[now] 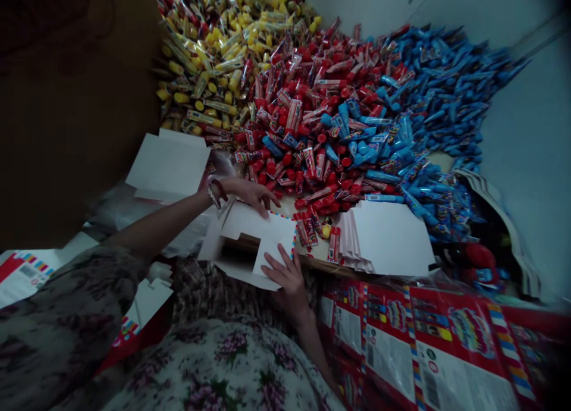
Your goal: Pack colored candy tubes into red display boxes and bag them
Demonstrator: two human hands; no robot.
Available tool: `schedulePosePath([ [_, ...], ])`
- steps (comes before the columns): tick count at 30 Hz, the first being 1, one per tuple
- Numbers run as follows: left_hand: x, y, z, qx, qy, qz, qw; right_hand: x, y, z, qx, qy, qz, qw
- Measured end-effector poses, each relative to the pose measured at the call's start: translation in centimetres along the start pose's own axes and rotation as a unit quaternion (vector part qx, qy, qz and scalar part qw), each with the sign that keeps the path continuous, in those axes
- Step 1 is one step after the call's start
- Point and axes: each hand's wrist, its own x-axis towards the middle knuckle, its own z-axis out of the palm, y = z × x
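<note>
In the head view a white cardboard box (279,235), partly folded, lies in front of me with a cut-out opening. A coloured striped trim runs along its far right edge. My left hand (254,195), with a bracelet at the wrist, reaches over the box's far side. Its fingers are stretched out, the tips near the far edge. Spread across the box's near right panel are the fingers of my right hand (288,277), resting flat. Just right of the box lie a few red wrapped tubes (307,229) and a small yellow-capped piece (326,230).
Behind are heaps of yellow tubes (227,60), red tubes (307,107) and blue packets (441,96). White folded cartons (392,238) stack at right, another white carton (169,164) at left. Red printed cartons (446,339) in clear plastic lie at lower right.
</note>
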Motion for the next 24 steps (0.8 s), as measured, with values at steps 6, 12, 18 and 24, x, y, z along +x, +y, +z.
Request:
schedulePosePath([
  [6,-6.6,-2.5,0.7,-0.247,0.032,0.042,0.968,-0.5,0.3,-1.4,0.095,0.044,0.114,0.988],
  [12,-7.2,-3.4,7.0,-0.318,0.138,-0.027,0.938,0.7,1.0,-2.5,0.142,0.005,0.154,0.978],
  [18,-4.8,-4.6,10.7,-0.169,0.252,-0.095,0.948,0.2,-1.0,-1.7,0.209,0.088,0.249,0.942],
  [24,-5.3,-4.3,10.2,-0.158,0.205,-0.056,0.964,0.7,-2.1,-0.5,-0.059,0.184,0.212,0.958],
])
